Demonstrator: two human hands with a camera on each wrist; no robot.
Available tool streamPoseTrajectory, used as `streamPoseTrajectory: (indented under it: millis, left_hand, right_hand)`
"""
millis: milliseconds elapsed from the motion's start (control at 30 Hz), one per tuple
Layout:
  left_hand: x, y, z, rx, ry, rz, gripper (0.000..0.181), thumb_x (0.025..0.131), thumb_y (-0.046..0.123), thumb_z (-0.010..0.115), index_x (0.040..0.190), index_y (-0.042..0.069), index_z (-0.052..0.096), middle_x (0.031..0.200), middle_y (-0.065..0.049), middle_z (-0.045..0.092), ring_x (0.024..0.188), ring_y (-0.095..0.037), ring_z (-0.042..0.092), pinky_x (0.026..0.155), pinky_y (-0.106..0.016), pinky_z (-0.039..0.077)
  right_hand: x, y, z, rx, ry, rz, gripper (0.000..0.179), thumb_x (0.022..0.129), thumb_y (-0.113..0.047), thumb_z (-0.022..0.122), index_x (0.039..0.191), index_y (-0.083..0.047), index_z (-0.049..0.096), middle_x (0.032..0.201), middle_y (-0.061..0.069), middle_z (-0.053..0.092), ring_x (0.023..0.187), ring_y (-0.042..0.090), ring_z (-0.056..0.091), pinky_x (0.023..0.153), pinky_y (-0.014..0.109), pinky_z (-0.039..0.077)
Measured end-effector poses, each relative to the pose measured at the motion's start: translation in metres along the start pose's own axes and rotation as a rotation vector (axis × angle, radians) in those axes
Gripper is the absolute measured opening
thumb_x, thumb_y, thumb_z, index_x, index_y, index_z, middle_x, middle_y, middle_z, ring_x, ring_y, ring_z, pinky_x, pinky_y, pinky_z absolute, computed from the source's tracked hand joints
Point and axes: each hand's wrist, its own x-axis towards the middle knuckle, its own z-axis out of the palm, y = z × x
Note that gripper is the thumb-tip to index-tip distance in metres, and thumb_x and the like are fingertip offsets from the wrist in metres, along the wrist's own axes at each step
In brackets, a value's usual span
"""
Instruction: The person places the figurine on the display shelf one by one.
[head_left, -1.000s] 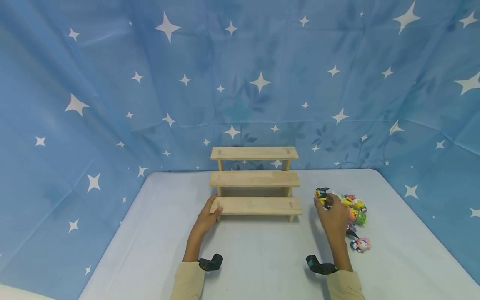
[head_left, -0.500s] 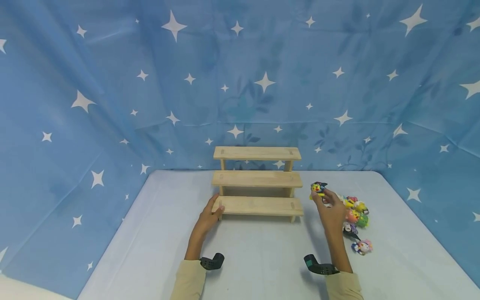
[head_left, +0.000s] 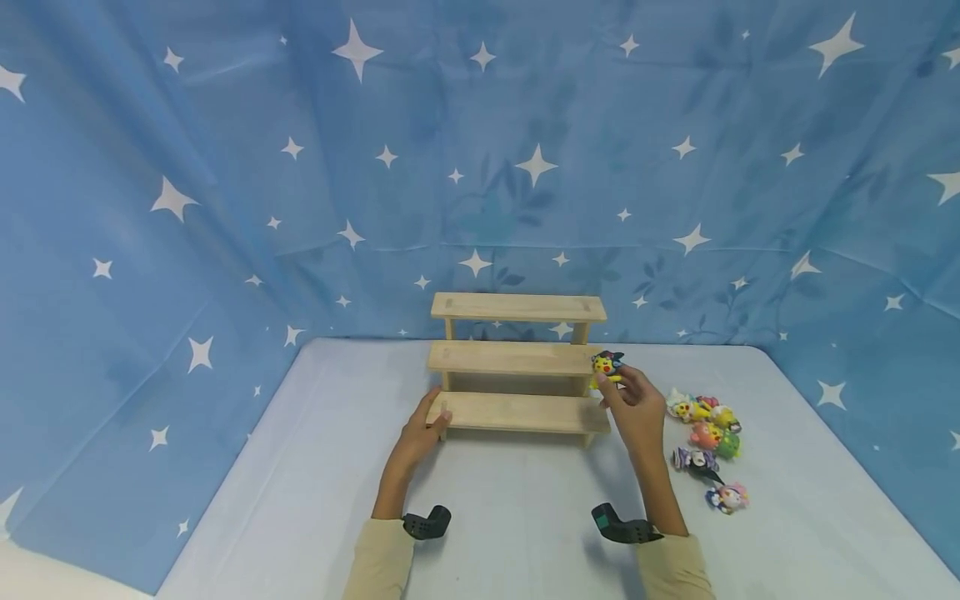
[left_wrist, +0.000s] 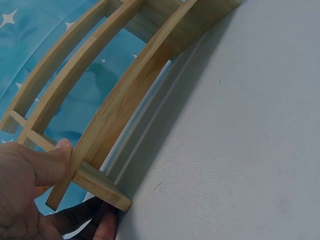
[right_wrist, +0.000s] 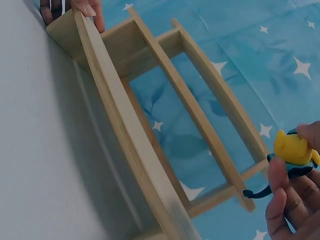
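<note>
Figure is pinched in right hand, near the right end of rack. Left hand grips rack's left end. Hazards: protruding tail may snag middle shelf; bumping may shift rack.

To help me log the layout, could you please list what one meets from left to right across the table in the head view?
Left hand, three-tier wooden stand, right hand holding a yellow toy figure, group of small toy figures.
</note>
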Motion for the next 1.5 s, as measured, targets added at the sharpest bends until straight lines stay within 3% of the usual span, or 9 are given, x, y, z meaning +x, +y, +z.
streamPoseTrajectory:
  millis: [100,233,500,700,900,1100,1233,1500]
  left_hand:
    - [0.000,-0.001,0.000,-0.002,-0.003,0.000,0.060,0.102,0.028,0.052,0.155,0.017,0.027,0.159,-0.022,0.026,0.138,-0.051,0.036,0.106,-0.067,0.032]
    - [-0.001,-0.002,0.000,-0.016,-0.015,-0.004,0.060,0.102,0.030,0.051,0.155,0.017,0.026,0.158,-0.024,0.025,0.132,-0.051,0.043,0.102,-0.066,0.037]
    - [-0.002,-0.003,0.002,-0.021,0.001,0.011,0.060,0.101,0.028,0.053,0.154,0.016,0.028,0.159,-0.023,0.025,0.144,-0.050,0.023,0.108,-0.070,0.025]
    - [-0.002,-0.003,0.002,-0.022,0.004,0.007,0.060,0.102,0.028,0.052,0.155,0.016,0.028,0.159,-0.023,0.024,0.141,-0.052,0.028,0.106,-0.069,0.030]
    - [-0.002,-0.003,0.003,-0.031,0.011,0.010,0.059,0.101,0.026,0.053,0.154,0.016,0.028,0.160,-0.021,0.024,0.145,-0.049,0.021,0.110,-0.069,0.023]
    - [-0.001,-0.004,0.002,-0.020,0.016,0.029,0.060,0.101,0.027,0.053,0.154,0.014,0.029,0.158,-0.023,0.026,0.144,-0.050,0.024,0.109,-0.068,0.026]
    - [-0.001,-0.004,0.001,0.001,0.015,0.042,0.059,0.102,0.027,0.053,0.154,0.013,0.028,0.157,-0.026,0.027,0.138,-0.053,0.033,0.105,-0.068,0.032]
    - [-0.001,-0.003,0.002,-0.015,0.032,0.036,0.059,0.101,0.025,0.054,0.153,0.013,0.031,0.158,-0.022,0.028,0.143,-0.049,0.028,0.107,-0.067,0.029]
  right_hand:
    - [0.001,-0.002,0.007,0.061,-0.044,0.000,0.040,0.092,-0.025,0.070,0.123,0.000,0.061,0.102,0.006,0.069,0.058,0.007,0.065,0.049,0.017,0.043]
    - [0.000,-0.005,0.015,0.121,-0.098,0.018,0.042,0.092,-0.025,0.069,0.126,0.000,0.059,0.103,-0.001,0.069,0.066,0.004,0.068,0.065,0.019,0.054]
    - [0.005,-0.012,0.030,0.210,-0.243,-0.026,0.050,0.094,-0.021,0.066,0.136,0.001,0.049,0.124,0.020,0.060,0.092,0.002,0.069,0.080,0.022,0.056]
    - [0.011,-0.021,0.043,0.207,-0.295,-0.053,0.051,0.095,-0.021,0.066,0.137,0.000,0.047,0.123,0.014,0.060,0.095,0.001,0.067,0.080,0.019,0.056]
    - [0.010,-0.028,0.052,0.271,-0.336,-0.051,0.051,0.092,-0.010,0.067,0.137,0.001,0.045,0.120,0.007,0.057,0.095,0.003,0.065,0.080,0.018,0.055]
    - [0.016,-0.024,0.059,0.263,-0.366,-0.048,0.053,0.092,-0.009,0.068,0.138,-0.002,0.044,0.120,0.010,0.055,0.097,0.004,0.063,0.078,0.018,0.055]
    - [0.020,-0.025,0.062,0.243,-0.389,-0.035,0.054,0.092,-0.011,0.068,0.140,-0.004,0.043,0.125,0.010,0.051,0.099,0.002,0.063,0.081,0.023,0.056]
    - [0.026,-0.030,0.071,0.213,-0.394,-0.048,0.057,0.093,-0.015,0.068,0.142,-0.005,0.042,0.127,0.011,0.045,0.098,0.004,0.064,0.076,0.021,0.055]
